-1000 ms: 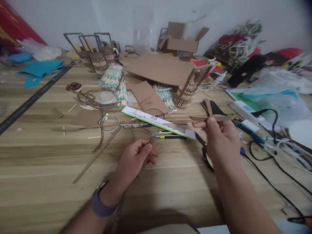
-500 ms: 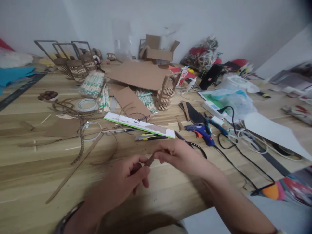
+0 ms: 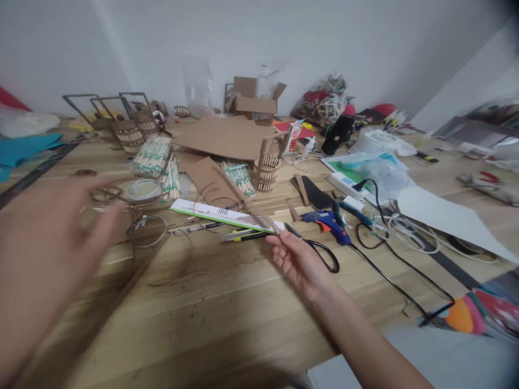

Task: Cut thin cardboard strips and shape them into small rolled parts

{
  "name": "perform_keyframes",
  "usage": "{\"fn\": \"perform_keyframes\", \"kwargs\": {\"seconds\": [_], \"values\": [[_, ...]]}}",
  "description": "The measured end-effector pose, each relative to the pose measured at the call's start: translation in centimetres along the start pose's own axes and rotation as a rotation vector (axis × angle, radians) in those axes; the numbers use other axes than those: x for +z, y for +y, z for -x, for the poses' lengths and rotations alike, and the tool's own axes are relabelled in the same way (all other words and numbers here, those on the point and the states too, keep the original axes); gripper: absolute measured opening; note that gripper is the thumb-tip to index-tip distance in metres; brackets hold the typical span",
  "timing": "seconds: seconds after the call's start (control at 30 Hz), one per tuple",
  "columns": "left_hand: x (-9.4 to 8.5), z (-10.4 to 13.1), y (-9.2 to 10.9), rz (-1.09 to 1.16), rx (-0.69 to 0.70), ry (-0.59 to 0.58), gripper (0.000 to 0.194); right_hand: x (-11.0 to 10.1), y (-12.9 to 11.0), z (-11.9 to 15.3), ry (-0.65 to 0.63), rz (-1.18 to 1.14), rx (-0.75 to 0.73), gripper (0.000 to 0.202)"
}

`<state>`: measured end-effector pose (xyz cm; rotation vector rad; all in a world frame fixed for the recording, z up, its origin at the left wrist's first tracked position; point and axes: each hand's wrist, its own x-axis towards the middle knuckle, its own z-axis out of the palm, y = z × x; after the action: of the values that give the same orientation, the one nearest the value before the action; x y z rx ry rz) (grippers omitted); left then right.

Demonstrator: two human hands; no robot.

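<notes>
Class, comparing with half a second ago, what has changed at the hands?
The left hand has swung left, away from the right hand, letting go of the brown strip, which the right hand now holds alone. The glue gun and slatted bucket stayed put.

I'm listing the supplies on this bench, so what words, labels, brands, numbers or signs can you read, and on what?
No text can be read with certainty.
Green print on the wrapped sticks: too small and blurred.
Marks on the red-and-white box: too blurred.
Short black lines on the white strip: no letters or numbers I can make out.
</notes>
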<state>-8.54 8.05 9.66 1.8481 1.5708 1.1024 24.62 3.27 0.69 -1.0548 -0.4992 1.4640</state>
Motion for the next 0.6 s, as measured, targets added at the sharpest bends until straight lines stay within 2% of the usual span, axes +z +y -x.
{"fn": "perform_keyframes", "kwargs": {"seconds": [0.03, 0.07, 0.1, 0.17, 0.2, 0.27, 0.37, 0.47, 0.53, 0.6], "values": [[2.1, 1.5, 0.4, -0.08, 0.006, -0.013, 0.043, 0.6, 0.7, 0.4, -0.014, -0.018, 0.039, 0.026], [4.4, 3.0, 0.8, -0.1, 0.011, -0.098, 0.036, 1.1, 1.3, 0.7, -0.028, -0.03, 0.075, 0.028], [6.9, 4.4, 1.2, -0.021, -0.02, -0.268, 0.036, 1.6, 1.8, 1.0, -0.039, -0.037, 0.103, 0.03], [11.2, 6.5, 1.7, 0.209, -0.122, -0.441, 0.038, 2.3, 2.8, 1.6, -0.061, -0.042, 0.15, 0.035], [12.8, 7.1, 1.9, 0.308, -0.155, -0.463, 0.039, 2.6, 3.2, 1.9, -0.079, -0.038, 0.166, 0.036], [14.9, 7.6, 2.1, 0.489, -0.205, -0.44, 0.038, 2.9, 3.8, 2.7, -0.132, -0.009, 0.182, 0.036], [16.0, 7.7, 2.4, 0.613, -0.326, -0.394, 0.032, 2.9, 3.9, 4.0, -0.257, 0.187, 0.161, 0.037], [15.8, 7.4, 2.4, 0.643, -0.415, -0.344, 0.025, 1.5, 2.3, 4.9, -0.332, 0.706, -0.006, 0.031], [15.4, 7.2, 2.2, 0.636, -0.44, -0.32, 0.023, -0.5, 0.4, 5.0, -0.194, 1.238, -0.256, 0.023], [15.1, 7.0, 2.0, 0.624, -0.445, -0.308, 0.02, -3.2, -1.4, 4.7, 0.07, 1.677, -0.472, 0.018]]}}
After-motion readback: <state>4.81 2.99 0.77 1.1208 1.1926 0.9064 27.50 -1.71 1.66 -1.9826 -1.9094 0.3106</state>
